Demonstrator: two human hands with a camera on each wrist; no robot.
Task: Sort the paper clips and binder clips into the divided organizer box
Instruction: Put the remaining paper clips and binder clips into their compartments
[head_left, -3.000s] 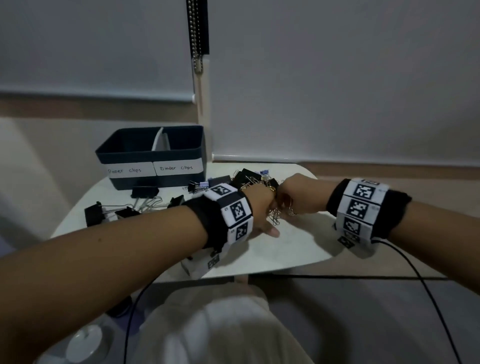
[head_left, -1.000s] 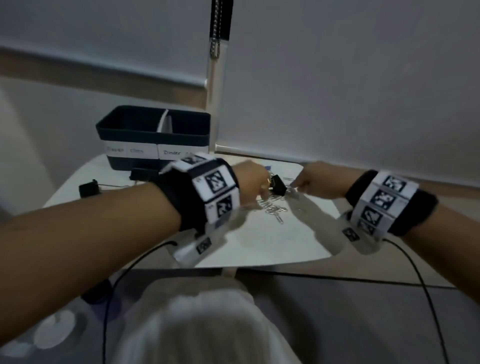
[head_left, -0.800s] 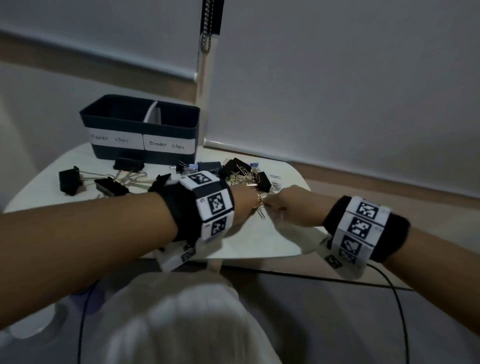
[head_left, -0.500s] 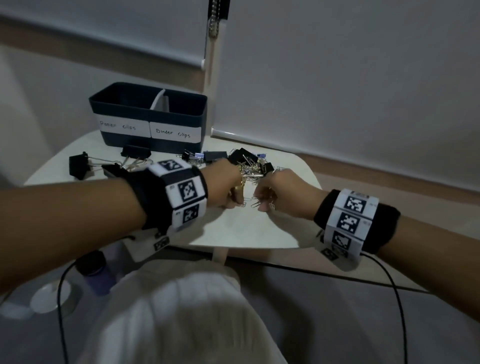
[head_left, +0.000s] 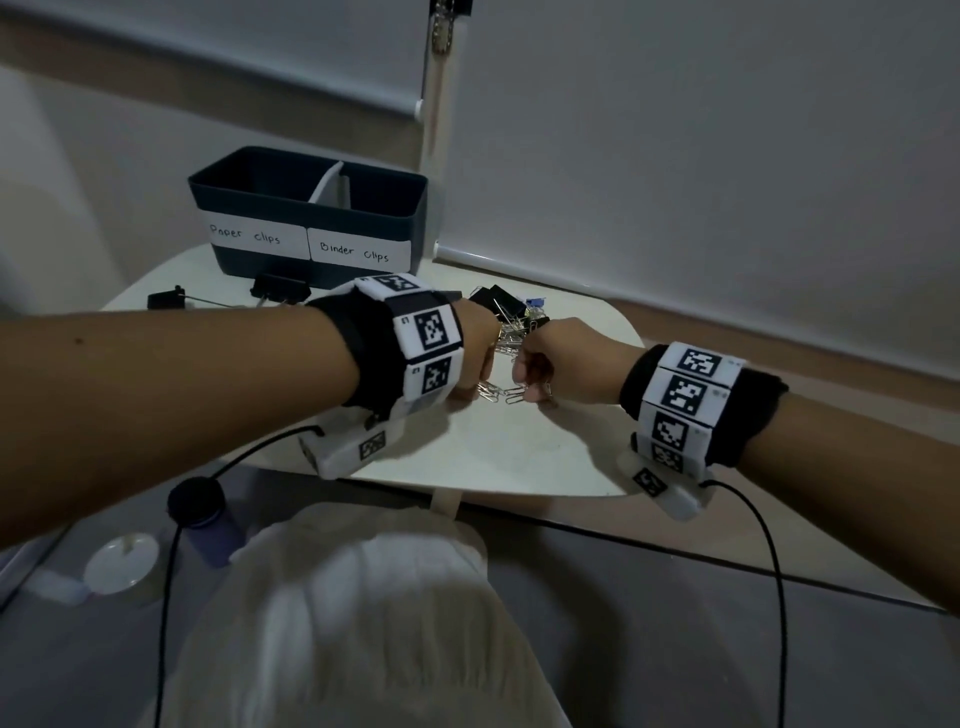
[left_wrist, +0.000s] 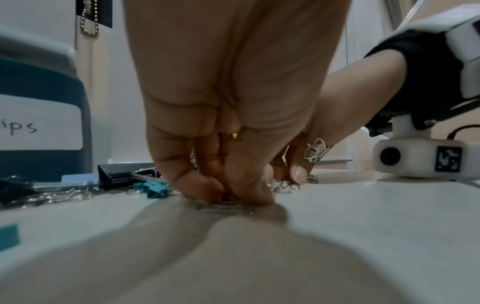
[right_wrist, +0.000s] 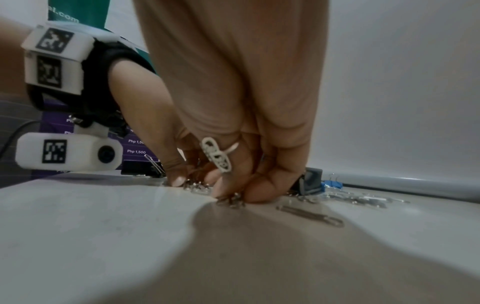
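The dark blue organizer box stands at the table's back left, its halves labelled "Paper clips" and "Binder clips". A mixed pile of silver paper clips and black binder clips lies in front of it. My left hand and right hand meet knuckle to knuckle at the pile's near edge. In the left wrist view the left fingertips pinch paper clips against the tabletop. In the right wrist view the right fingertips pinch a small bunch of paper clips.
More black binder clips lie left of the pile, and one sits near the table's left edge. A teal binder clip, a blue one and a loose paper clip lie nearby. The white table ends close before my wrists.
A second ago a black binder clip was between the raised hands. Both hands have since dropped to the near edge of the pile and closed on paper clips.
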